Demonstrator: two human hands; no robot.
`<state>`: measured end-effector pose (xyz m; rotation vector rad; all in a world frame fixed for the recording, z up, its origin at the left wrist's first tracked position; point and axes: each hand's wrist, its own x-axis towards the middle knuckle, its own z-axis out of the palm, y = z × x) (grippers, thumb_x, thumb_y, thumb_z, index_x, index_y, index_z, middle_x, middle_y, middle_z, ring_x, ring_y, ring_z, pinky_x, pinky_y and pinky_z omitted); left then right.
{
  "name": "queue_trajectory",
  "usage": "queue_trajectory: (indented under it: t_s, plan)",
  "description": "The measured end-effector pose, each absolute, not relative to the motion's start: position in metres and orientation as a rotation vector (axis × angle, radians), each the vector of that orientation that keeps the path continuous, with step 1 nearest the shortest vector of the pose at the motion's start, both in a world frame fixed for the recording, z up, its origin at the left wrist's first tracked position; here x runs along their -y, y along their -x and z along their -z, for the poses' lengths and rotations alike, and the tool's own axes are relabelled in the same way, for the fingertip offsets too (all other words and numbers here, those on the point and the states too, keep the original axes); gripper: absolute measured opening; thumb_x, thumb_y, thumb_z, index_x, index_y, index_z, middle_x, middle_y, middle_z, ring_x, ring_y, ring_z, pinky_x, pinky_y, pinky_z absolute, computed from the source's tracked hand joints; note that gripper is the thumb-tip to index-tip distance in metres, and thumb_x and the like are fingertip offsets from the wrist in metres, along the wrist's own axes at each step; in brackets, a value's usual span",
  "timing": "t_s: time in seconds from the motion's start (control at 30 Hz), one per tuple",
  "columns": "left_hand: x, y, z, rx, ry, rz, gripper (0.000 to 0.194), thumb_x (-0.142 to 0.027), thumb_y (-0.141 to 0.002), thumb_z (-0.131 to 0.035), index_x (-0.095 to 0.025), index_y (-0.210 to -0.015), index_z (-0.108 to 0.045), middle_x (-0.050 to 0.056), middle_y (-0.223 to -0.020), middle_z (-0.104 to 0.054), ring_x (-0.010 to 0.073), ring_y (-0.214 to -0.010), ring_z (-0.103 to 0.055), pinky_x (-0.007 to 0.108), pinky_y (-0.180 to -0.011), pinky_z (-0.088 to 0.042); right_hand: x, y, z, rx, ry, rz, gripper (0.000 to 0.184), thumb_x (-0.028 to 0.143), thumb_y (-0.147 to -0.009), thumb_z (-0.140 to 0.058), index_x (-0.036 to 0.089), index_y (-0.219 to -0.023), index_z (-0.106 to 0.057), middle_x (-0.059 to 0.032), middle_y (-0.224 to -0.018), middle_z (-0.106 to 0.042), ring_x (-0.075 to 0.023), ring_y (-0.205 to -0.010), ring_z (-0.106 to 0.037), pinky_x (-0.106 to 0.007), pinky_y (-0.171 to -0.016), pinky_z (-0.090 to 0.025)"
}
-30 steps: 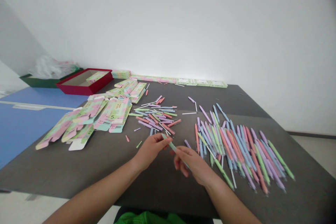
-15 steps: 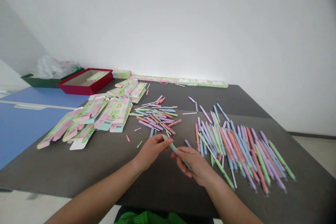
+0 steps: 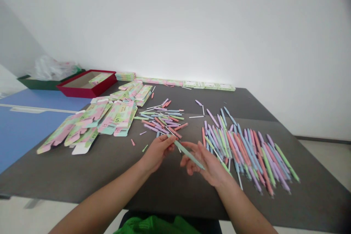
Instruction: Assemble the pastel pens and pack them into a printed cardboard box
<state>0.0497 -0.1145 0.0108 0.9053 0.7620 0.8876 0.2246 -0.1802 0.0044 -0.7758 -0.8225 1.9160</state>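
The left hand (image 3: 159, 150) pinches the upper end of a pale green pen (image 3: 189, 153) between thumb and forefinger, its other fingers curled. The right hand (image 3: 207, 164) is loosely open around the pen's lower end, thumb raised and fingers apart; whether it touches the pen cannot be told.

Half a second ago, the right thumb lay across the pen; now it is lifted away, and more of the pen's length shows.

Nearest, below the pen, the green garment (image 3: 156, 225) is cut off by the lower edge. Right of the pen, the right hand covers part of the large pen pile (image 3: 246, 146). Beyond the pen, the left hand hides the near edge of the heap of short pen parts (image 3: 164, 120). Farther left of the pen, the flat cartons (image 3: 120, 115) overlap, their small print unreadable. Farthest left, the contents of the plastic bag (image 3: 52, 68) are hard to make out.
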Motion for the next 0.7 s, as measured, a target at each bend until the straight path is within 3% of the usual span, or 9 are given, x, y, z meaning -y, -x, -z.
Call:
queue_trajectory:
  t_s: [0.13,0.3,0.57,0.7]
  plan:
    - [0.113,-0.047,-0.011,-0.645,-0.736,-0.923,0.018,-0.029,-0.075,-0.067,-0.011,-0.078,-0.067,-0.005,-0.058,-0.043,0.0029,-0.051,-0.035,0.015,-0.051,-0.034,0.196,-0.229,-0.010,0.883,0.613,-1.741,0.053,0.053,-0.078,-0.058,0.021,-0.120,-0.054,-0.0110,-0.101,-0.066,-0.0172,-0.070,-0.063,-0.028,-0.059,-0.048]
    - [0.116,-0.047,-0.009,-0.613,-0.672,-0.912,0.017,-0.028,-0.075,-0.067,-0.011,-0.078,-0.066,-0.005,-0.058,-0.041,0.0019,-0.050,-0.035,0.014,-0.051,-0.035,0.206,-0.216,0.001,0.865,0.664,-1.633,0.030,0.033,-0.077,-0.066,0.023,-0.106,-0.063,-0.0061,-0.091,-0.069,-0.0152,-0.071,-0.064,-0.028,-0.064,-0.049]
    - [0.124,-0.042,-0.021,-0.614,-0.768,-0.908,0.019,-0.030,-0.076,-0.067,-0.011,-0.077,-0.065,-0.004,-0.057,-0.042,0.0034,-0.051,-0.035,0.016,-0.050,-0.032,0.214,-0.218,0.005,0.849,0.657,-1.619,0.044,0.051,-0.068,-0.069,0.026,-0.103,-0.062,-0.0063,-0.087,-0.067,-0.0180,-0.070,-0.061,-0.031,-0.062,-0.048]
    - [0.127,-0.043,-0.022,-0.616,-0.765,-0.879,0.020,-0.031,-0.075,-0.068,-0.011,-0.075,-0.064,-0.005,-0.057,-0.041,0.0034,-0.051,-0.034,0.016,-0.051,-0.032,0.217,-0.217,0.009,0.870,0.612,-1.611,0.035,0.046,-0.073,-0.067,0.026,-0.101,-0.064,-0.0058,-0.084,-0.067,-0.0171,-0.070,-0.061,-0.030,-0.062,-0.047]
